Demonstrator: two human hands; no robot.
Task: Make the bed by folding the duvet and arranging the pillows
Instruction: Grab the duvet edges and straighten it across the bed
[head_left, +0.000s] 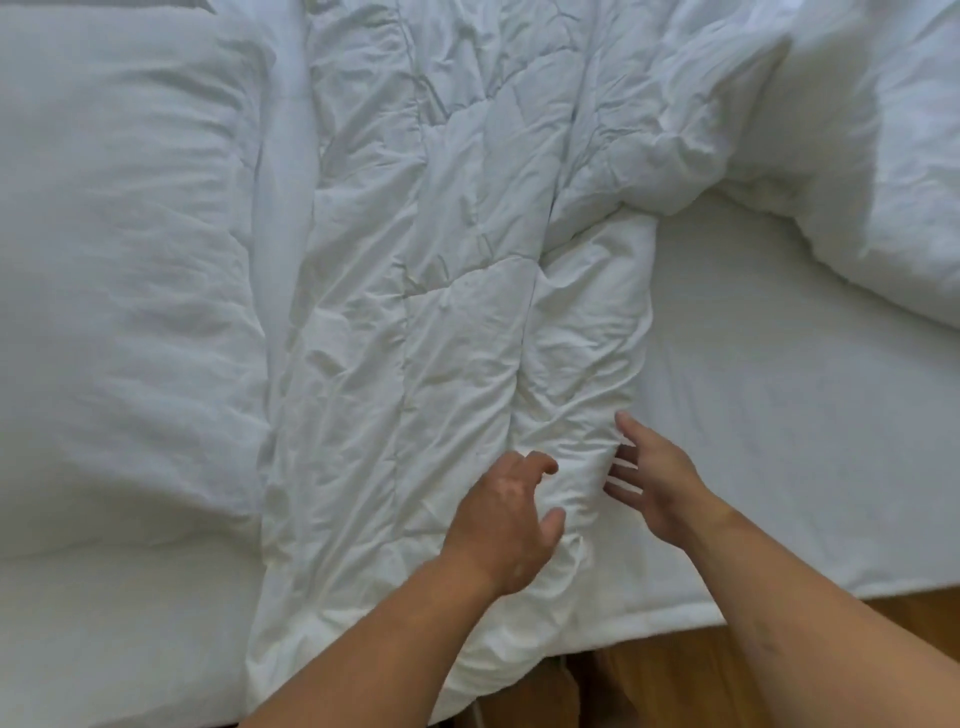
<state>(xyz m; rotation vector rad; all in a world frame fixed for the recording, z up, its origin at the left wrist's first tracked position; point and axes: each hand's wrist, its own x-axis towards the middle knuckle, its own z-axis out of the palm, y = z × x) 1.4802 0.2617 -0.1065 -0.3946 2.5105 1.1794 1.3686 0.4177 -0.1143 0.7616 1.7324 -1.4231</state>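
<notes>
One white duvet (441, 260) lies across the bed (779, 426) as a long crumpled strip running from the near edge to the far side. Its far right part is bunched into a loose heap. One white pillow (119, 260) lies flat to the left of the strip, just beside it. To the right of the strip the bed's sheet is bare.

Two hands reach to the near end of the strip's right fold. The left hand (506, 525) sits on top of the fold with its fingers half curled, claw-like, thumb apart from them. I cannot tell whether it has any cloth pinched. The right hand (657, 493) has straight, spread fingers (623, 460) touching the fold's right side and holds nothing. One strip of wooden floor (675, 686) shows at the near edge.
</notes>
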